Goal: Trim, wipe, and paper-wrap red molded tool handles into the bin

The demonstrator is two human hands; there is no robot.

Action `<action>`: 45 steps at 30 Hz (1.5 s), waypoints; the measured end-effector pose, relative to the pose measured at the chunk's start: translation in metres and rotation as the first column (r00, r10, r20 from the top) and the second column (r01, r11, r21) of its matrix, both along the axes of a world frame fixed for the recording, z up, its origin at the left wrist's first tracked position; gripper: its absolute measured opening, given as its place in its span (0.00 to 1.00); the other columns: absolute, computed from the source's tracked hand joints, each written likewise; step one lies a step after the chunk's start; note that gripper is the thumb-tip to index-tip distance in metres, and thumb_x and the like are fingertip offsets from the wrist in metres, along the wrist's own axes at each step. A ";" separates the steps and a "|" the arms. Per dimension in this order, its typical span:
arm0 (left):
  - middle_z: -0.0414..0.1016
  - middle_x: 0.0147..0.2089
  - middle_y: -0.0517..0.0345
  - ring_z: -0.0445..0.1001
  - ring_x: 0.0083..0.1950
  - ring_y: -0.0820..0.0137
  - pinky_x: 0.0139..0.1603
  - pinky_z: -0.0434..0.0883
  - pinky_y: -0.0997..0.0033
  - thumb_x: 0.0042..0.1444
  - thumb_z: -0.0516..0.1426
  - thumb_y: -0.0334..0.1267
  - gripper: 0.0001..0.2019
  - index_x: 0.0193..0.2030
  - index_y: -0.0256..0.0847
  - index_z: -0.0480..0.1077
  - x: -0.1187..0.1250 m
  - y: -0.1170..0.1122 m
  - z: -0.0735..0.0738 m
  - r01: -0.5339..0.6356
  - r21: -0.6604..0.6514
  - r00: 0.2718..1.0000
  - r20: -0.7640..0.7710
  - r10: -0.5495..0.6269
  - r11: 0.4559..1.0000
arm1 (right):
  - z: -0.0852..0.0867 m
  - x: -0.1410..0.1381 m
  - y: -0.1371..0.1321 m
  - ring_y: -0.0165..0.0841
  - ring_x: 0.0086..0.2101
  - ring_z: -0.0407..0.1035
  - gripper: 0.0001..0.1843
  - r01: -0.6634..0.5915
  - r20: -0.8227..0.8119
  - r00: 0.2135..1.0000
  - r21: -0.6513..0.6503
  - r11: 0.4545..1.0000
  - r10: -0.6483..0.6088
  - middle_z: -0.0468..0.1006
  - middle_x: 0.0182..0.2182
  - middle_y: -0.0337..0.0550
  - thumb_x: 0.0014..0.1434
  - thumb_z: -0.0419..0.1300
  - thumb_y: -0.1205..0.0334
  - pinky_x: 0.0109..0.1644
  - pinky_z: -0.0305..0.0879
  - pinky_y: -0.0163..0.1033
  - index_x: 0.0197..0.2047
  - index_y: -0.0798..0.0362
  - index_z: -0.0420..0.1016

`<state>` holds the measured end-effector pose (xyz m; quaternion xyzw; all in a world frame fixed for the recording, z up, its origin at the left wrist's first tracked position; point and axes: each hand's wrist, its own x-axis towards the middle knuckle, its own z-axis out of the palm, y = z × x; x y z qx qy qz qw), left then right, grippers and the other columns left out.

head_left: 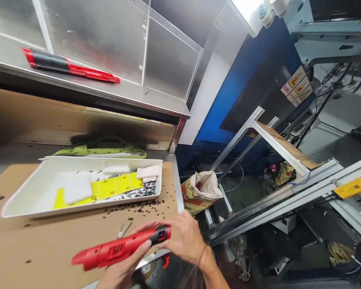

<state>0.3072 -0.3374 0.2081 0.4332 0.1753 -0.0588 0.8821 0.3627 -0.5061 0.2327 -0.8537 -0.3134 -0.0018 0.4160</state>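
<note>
A red and black plastic housing (120,247) is held low over the cardboard sheet (48,253) at the bench's near right corner. My right hand (185,239) has its fingers closed round the housing's black end. My left hand (124,269) comes up from below with its thumb pressed against the housing's red underside. A small pair of metal tweezers or snips (124,230) lies on the cardboard just behind the housing.
A white tray (27,192) with yellow labels, white pads and black bits sits behind. Black bits are scattered on the cardboard. Another red and black housing (69,66) lies on the steel shelf. To the right, a sack (200,188), aluminium rails (289,196) and a blue machine (252,68).
</note>
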 end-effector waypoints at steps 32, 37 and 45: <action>0.76 0.60 0.53 0.67 0.67 0.52 0.72 0.54 0.45 0.47 0.70 0.44 0.16 0.43 0.49 0.76 0.030 0.063 -0.037 0.129 -0.162 0.914 0.401 -0.054 0.978 | 0.004 -0.003 0.088 0.28 0.24 0.55 0.14 0.348 -0.339 0.904 0.230 0.909 -0.260 0.63 0.22 0.35 0.56 0.63 0.51 0.27 0.52 0.36 0.26 0.51 0.79; 0.76 0.60 0.52 0.68 0.67 0.52 0.71 0.56 0.45 0.47 0.70 0.44 0.14 0.42 0.49 0.77 0.026 0.069 -0.028 0.101 -0.142 0.920 0.391 -0.038 0.985 | 0.001 0.000 0.089 0.29 0.25 0.55 0.17 0.311 -0.348 0.911 0.231 0.922 -0.220 0.63 0.22 0.34 0.57 0.63 0.49 0.29 0.54 0.38 0.24 0.52 0.77; 0.75 0.61 0.51 0.69 0.66 0.53 0.70 0.58 0.46 0.50 0.68 0.42 0.11 0.39 0.46 0.76 0.021 0.081 -0.020 0.086 -0.035 0.918 0.390 -0.066 0.996 | -0.008 0.010 0.093 0.29 0.26 0.57 0.19 0.263 -0.393 0.907 0.251 0.932 -0.150 0.63 0.22 0.35 0.52 0.65 0.47 0.29 0.54 0.36 0.20 0.52 0.71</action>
